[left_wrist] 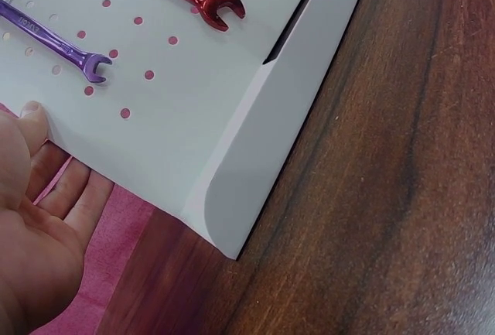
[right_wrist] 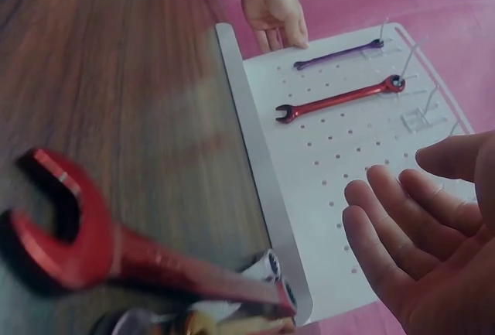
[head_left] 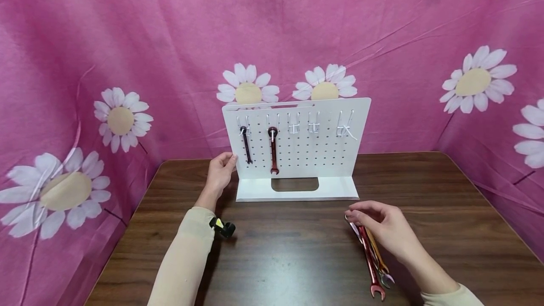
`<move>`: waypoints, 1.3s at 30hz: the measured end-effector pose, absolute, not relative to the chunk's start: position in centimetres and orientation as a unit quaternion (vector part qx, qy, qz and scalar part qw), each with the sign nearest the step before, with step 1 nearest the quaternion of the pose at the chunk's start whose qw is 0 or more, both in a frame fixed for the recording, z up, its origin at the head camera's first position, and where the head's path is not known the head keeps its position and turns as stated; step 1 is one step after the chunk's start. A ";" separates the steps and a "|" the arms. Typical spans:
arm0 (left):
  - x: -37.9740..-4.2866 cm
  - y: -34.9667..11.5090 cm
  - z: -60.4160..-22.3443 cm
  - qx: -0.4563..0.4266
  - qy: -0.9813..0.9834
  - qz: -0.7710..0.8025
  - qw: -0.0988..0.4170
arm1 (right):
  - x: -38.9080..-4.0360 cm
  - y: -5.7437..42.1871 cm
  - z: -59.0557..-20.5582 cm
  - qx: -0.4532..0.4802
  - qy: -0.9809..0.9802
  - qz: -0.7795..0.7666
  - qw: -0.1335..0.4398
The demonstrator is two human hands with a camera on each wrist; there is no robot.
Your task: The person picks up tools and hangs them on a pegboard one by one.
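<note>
My left hand (head_left: 220, 172) grips the left edge of a white pegboard (head_left: 306, 155), thumb in front and fingers behind, as the left wrist view shows. A small purple wrench (left_wrist: 54, 39) and a larger red wrench (head_left: 274, 151) hang from hooks on the board's left side. My right hand (head_left: 388, 228) hovers over a bunch of wrenches at the right front, its fingers (right_wrist: 394, 230) loosely bent with nothing between them. That bunch includes a red wrench (head_left: 370, 263), a gold wrench (head_left: 377, 254) and a purplish one (head_left: 387, 278), lying close together and partly overlapping.
Bare wire hooks (head_left: 314, 124) stick out along the upper board, one with a long prong (head_left: 349, 131) at the right. The board's base (head_left: 297, 196) stands on a dark wooden table (head_left: 272, 254). Behind hangs a pink cloth (head_left: 272, 27) with white flowers.
</note>
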State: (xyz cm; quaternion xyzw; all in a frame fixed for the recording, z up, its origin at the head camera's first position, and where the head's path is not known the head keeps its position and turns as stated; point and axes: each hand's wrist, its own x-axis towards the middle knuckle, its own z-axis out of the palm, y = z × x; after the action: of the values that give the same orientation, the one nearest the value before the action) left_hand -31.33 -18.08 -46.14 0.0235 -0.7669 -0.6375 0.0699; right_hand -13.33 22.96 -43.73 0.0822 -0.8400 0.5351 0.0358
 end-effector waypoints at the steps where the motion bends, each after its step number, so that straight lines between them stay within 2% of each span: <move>1: -31.4 -18.1 -46.2 0.024 -0.767 -0.638 0.070 | -13.2 23.1 -43.8 0.079 -0.845 0.527 0.038; 10: -31.5 -18.2 -46.4 0.026 -0.767 -0.637 0.073 | -12.4 24.5 -45.1 0.048 -0.857 0.512 0.029; 24: -31.5 -18.2 -46.3 0.034 -0.771 -0.632 0.066 | -11.1 25.8 -46.4 0.056 -0.850 0.523 0.002; 39: -31.5 -18.2 -46.4 0.027 -0.766 -0.638 0.073 | -10.3 26.0 -47.7 0.003 -0.869 0.489 -0.075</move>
State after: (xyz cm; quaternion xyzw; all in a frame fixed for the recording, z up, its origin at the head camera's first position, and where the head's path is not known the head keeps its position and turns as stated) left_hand -31.51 -18.17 -46.40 0.0267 -0.7662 -0.6379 0.0731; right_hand -10.31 26.03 -47.72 0.0029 -0.8691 0.4890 -0.0746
